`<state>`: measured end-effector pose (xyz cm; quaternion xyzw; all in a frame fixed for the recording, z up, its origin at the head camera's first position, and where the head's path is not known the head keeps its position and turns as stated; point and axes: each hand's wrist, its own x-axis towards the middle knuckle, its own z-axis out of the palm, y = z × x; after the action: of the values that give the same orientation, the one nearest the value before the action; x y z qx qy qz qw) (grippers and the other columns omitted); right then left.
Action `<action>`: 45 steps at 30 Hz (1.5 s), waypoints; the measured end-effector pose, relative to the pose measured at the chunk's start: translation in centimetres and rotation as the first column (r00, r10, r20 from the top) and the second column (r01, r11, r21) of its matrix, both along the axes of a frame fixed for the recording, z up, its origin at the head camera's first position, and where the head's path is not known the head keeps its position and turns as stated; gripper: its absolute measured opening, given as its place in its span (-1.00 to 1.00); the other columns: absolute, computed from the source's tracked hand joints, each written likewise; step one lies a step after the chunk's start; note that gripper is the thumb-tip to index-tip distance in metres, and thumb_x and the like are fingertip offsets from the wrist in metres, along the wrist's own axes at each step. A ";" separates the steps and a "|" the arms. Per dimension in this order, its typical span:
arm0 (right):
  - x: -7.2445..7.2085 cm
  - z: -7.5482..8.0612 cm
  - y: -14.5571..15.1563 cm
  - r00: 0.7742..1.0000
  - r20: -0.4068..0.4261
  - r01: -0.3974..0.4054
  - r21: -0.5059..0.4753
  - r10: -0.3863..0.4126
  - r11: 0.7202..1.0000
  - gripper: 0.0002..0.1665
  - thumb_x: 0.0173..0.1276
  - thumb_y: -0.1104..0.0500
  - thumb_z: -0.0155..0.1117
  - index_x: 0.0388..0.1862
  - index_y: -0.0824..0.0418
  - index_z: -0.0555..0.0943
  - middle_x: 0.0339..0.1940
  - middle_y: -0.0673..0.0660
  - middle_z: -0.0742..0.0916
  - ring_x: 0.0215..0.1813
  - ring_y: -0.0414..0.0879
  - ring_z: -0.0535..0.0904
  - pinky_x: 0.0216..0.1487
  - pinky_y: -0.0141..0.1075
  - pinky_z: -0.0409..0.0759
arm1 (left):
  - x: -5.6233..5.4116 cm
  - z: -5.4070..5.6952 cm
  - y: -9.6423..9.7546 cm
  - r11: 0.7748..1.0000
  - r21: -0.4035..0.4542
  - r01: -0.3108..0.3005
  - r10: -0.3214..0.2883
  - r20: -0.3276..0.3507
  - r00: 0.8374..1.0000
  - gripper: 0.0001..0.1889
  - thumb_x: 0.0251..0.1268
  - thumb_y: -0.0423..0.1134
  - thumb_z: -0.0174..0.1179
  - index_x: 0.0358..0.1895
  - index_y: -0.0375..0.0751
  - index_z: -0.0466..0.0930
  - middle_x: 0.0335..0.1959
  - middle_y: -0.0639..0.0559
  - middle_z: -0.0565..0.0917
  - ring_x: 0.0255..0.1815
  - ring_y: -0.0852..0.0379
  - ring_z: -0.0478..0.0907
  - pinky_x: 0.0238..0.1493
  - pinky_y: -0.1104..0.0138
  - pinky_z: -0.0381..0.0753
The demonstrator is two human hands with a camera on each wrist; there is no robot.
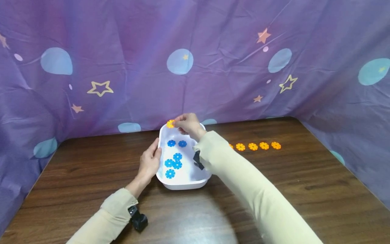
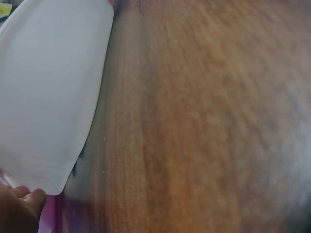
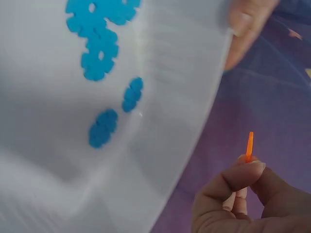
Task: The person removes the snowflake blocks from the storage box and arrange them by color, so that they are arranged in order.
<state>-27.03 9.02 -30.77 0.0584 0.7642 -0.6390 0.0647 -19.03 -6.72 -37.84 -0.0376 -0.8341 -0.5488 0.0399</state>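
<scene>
A white plastic tray (image 1: 186,184) stands at the middle of the table with several blue snowflake discs (image 1: 177,156) lying inside it. My left hand (image 1: 150,162) grips the tray's left rim; in the right wrist view its thumb (image 3: 240,22) lies over the edge. Over the tray's far left corner, my right hand (image 1: 189,125) pinches an orange snowflake disc (image 1: 170,123) between thumb and fingers. The right wrist view shows that disc edge-on, raised above the fingertips. The left wrist view has mostly the tray's outer wall (image 2: 48,97).
A row of several orange snowflake discs (image 1: 253,146) lies on the brown wooden table (image 1: 304,176) right of the tray, its left end hidden by my right sleeve. A purple patterned curtain (image 1: 146,67) hangs behind the table. Each wrist carries a black camera (image 1: 138,218).
</scene>
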 end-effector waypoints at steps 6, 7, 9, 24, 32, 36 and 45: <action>0.4 1.7 2.4 0.998 0.053 0.024 -0.030 -0.022 0.999 -0.85 0.26 0.33 0.24 -0.19 0.34 0.58 -0.49 0.06 0.61 -0.62 -0.27 0.41 -0.61 -0.54 0.44 | 0.0 0.0 -0.1 1.000 -0.009 0.000 0.000 0.002 1.000 -0.52 0.46 -0.30 -0.13 0.40 -0.28 0.18 0.40 -0.13 0.27 0.41 -0.06 0.18 0.44 0.13 0.12; 0.5 1.9 2.9 0.998 0.052 0.028 -0.025 -0.027 0.999 -0.85 0.27 0.32 0.24 -0.19 0.34 0.58 -0.48 0.06 0.61 -0.62 -0.27 0.41 -0.61 -0.54 0.44 | 0.0 0.0 -0.1 1.000 -0.011 0.001 -0.001 0.001 1.000 -0.52 0.46 -0.29 -0.13 0.40 -0.29 0.18 0.40 -0.13 0.27 0.42 -0.06 0.17 0.45 0.14 0.12; 0.7 2.1 4.1 0.999 0.038 0.029 -0.021 -0.028 0.999 -0.87 0.28 0.31 0.23 -0.20 0.33 0.57 -0.49 0.05 0.59 -0.62 -0.27 0.41 -0.60 -0.53 0.44 | 0.0 0.1 -0.2 1.000 -0.016 0.006 -0.006 0.000 1.000 -0.52 0.46 -0.30 -0.14 0.41 -0.30 0.17 0.40 -0.14 0.26 0.43 -0.06 0.16 0.45 0.13 0.11; 3.1 0.2 15.9 0.992 0.057 0.110 -0.022 -0.108 0.994 -0.81 0.36 0.24 0.16 -0.10 0.29 0.48 -0.39 -0.01 0.60 -0.53 -0.32 0.46 -0.47 -0.56 0.54 | 0.2 0.2 -1.2 1.000 -0.003 0.020 -0.020 0.063 0.998 -0.50 0.50 -0.26 -0.19 0.44 -0.28 0.09 0.45 -0.11 0.17 0.48 -0.02 0.05 0.47 0.14 0.05; 5.4 -1.3 23.0 0.982 0.095 0.156 0.080 -0.163 0.984 -0.70 0.42 0.19 0.08 0.05 0.32 0.41 -0.46 -0.10 0.60 -0.52 -0.35 0.47 -0.42 -0.53 0.57 | 0.2 0.4 -1.2 1.000 -0.006 0.024 -0.024 0.052 0.998 -0.50 0.49 -0.28 -0.19 0.44 -0.29 0.10 0.45 -0.12 0.18 0.47 -0.02 0.06 0.47 0.15 0.04; 6.5 -2.2 26.1 0.973 0.108 0.197 0.067 -0.203 0.978 -0.75 0.41 0.23 0.07 0.01 0.32 0.39 -0.54 -0.14 0.59 -0.55 -0.36 0.48 -0.46 -0.52 0.57 | 0.1 0.4 -1.3 1.000 -0.012 0.018 -0.017 0.050 0.999 -0.50 0.49 -0.29 -0.19 0.43 -0.29 0.10 0.44 -0.12 0.19 0.47 -0.02 0.07 0.48 0.15 0.04; 8.5 -3.7 30.9 0.946 0.144 0.305 -0.088 -0.291 0.948 -0.90 0.35 0.37 0.08 -0.34 0.22 0.48 -0.58 -0.11 0.65 -0.56 -0.32 0.53 -0.49 -0.51 0.59 | 0.1 0.4 -1.6 0.999 -0.032 0.011 -0.009 0.045 0.999 -0.51 0.48 -0.29 -0.19 0.43 -0.30 0.12 0.44 -0.12 0.20 0.46 -0.02 0.08 0.48 0.16 0.03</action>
<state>-18.55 39.94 -34.49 0.2110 0.7046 -0.6772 0.0199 -18.93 -8.35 -37.49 -0.0301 -0.8434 -0.5361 0.0176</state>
